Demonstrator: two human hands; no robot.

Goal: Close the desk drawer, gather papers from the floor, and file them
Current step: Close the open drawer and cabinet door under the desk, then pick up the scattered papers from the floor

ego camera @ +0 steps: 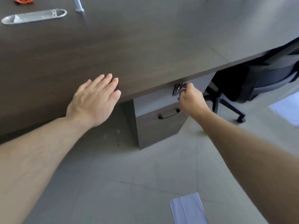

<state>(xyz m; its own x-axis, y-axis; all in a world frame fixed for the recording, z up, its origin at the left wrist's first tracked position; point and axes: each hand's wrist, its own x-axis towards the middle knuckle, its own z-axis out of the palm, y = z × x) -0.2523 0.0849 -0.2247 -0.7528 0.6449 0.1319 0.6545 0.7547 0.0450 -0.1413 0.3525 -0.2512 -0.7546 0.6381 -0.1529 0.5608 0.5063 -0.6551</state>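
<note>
Desk drawer (155,101): under the desk (129,46) edge, front flush. Right hand (191,98): fingers pinched at the drawer's lock (177,89). Left hand (95,101): spread flat on the desk, holding nothing. Papers: one sheet (188,209) on the floor (113,183) nearest the camera, another sheet (287,109) beside the chair (252,81).

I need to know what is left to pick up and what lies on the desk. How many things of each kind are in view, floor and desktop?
Papers on the floor: 2, one near the bottom edge, one at the right edge
Silver metal parts on the desk: 2, a long bracket and a thin rod
Orange items on the desk: 1
Office chairs: 1
Total: 6
</note>
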